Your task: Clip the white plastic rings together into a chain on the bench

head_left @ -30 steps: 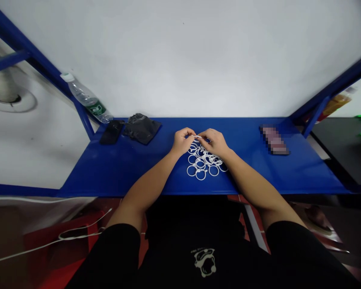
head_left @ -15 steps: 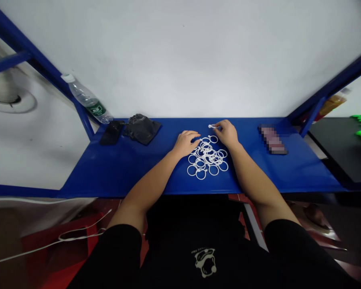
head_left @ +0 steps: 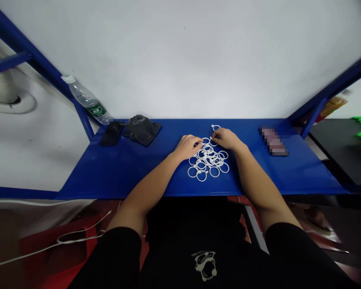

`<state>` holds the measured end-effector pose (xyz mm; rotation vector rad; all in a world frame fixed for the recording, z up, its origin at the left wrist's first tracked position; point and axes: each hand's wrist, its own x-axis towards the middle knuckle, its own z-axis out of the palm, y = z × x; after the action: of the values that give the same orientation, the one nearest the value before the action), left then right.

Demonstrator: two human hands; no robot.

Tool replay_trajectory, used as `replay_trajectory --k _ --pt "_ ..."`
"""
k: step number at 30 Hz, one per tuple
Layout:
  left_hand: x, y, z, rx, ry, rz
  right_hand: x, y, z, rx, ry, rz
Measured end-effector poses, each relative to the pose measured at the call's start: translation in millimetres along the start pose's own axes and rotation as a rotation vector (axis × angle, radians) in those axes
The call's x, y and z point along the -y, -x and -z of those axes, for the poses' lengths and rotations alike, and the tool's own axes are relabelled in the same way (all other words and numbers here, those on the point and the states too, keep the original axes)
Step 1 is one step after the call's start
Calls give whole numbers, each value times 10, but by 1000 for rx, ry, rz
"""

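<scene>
Many white curtain rings (head_left: 214, 172), each with a small eyelet, lie in a loose, overlapping heap on the blue table (head_left: 114, 172). My left hand (head_left: 188, 147) rests at the heap's upper left, fingers curved and thumb apart, fingertips beside the rings there. At the top of the heap, my right hand (head_left: 227, 139) has thumb and fingers closed on the edge of one curtain ring (head_left: 213, 143); the fingers partly cover it. Just beyond that hand, a single curtain ring (head_left: 215, 127) lies apart from the others, near the table's back edge.
A black drawstring pouch (head_left: 142, 130) and a flat dark object (head_left: 112, 133) lie at the back left. A clear plastic bottle (head_left: 88, 100) leans by the blue frame. A phone-like object, its surface blurred (head_left: 273, 140), lies to the right. A white wall rises behind.
My right hand has let go of a curtain ring near the back edge and come back towards the heap, onto another ring. My left hand has shifted slightly, its fingers nearer the rings.
</scene>
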<state>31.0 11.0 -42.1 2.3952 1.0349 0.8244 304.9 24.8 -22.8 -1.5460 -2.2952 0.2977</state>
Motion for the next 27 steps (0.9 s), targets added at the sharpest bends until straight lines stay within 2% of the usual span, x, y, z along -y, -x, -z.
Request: replay_trajectory --k 3,6,11,20,27 --pt "-3 -3 19 -60 6 37 146 15 10 -113 -21 -49" --pt "5 -3 27 -124 78 72 316 36 1 -184 -128 40" --pt "25 -9 -23 -186 297 127 515 57 -82 -185 -193 214" --pt "59 -57 -62 -274 471 216 628 71 -166 -216 -241 290" --pt "56 -46 -31 -325 360 187 717 79 -186 -154 -365 324"
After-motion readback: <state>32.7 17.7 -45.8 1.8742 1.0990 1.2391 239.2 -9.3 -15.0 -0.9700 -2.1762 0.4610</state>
